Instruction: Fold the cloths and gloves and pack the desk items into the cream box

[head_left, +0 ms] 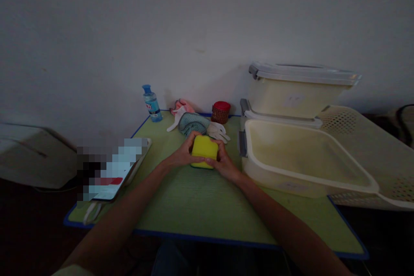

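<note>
Between my two hands is a yellow sponge [205, 146] with a dark green lower edge, perhaps more than one piece stacked. My left hand [183, 153] grips its left side, and my right hand [224, 162] grips its right side. Both thumbs press on the near face, close to each other. Just beyond the hands lie a grey-blue textured cloth or glove [193, 124] and a white glove [218, 131]. Whether the sponge touches the table under it, I cannot tell.
On the green table mat [200, 207] stand a blue bottle [152, 105], a red-lidded woven pot [221, 112] and a phone [113, 181]. Something pink [183, 105] lies by the wall. An open plastic bin [300, 155], a lidded bin [291, 95] and a perforated basket [365, 151] fill the right.
</note>
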Available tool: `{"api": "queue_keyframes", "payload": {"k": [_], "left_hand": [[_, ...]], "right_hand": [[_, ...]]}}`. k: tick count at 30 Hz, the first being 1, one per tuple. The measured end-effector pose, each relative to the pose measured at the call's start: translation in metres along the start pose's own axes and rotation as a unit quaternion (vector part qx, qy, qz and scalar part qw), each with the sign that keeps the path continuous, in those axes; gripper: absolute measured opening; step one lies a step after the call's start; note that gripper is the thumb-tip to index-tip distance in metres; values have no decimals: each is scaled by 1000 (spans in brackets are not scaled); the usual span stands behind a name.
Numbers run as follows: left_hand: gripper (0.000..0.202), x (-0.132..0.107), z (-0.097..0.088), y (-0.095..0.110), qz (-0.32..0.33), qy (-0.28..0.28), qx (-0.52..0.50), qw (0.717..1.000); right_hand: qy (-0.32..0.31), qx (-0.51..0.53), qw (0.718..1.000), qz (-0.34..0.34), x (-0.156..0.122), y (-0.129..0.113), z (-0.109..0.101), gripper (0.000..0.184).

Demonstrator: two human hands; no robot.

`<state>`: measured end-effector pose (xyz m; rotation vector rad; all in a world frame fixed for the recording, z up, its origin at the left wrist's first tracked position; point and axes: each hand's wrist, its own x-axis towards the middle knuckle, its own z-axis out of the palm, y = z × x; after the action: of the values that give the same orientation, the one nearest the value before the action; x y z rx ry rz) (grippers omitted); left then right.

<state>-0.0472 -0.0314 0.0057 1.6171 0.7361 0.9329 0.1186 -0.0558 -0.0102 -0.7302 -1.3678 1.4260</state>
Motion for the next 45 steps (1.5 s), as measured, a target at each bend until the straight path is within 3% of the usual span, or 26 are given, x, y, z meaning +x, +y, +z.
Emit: {"api": "queue_keyframes", "payload": {"k": [18, 24, 30, 35, 39, 41, 45], "left_hand": [[34, 7, 3, -7, 17, 137, 11, 990], [38, 5, -2, 0, 23, 197, 31, 980], [42, 6, 1, 20, 25, 207, 11, 978], [43, 13, 4, 39, 10, 199, -24, 980], [43, 28, 13, 77, -22, 222, -85, 971], [41, 40, 24, 101, -26, 209, -123, 970], [42, 70, 56, 136, -128, 110, -195, 966]], "right_hand": [[36, -38, 998, 33, -3, 13, -1, 57], [33, -98, 993, 53, -12, 12, 2, 39], [-1, -131, 990, 54, -12, 11, 2, 57], [-15, -121, 991, 56, -11, 12, 1, 58], [-30, -115, 991, 63, -11, 12, 1, 54], [-39, -116, 990, 67, -11, 13, 0, 51], [-59, -131, 987, 72, -11, 13, -2, 48]]}}
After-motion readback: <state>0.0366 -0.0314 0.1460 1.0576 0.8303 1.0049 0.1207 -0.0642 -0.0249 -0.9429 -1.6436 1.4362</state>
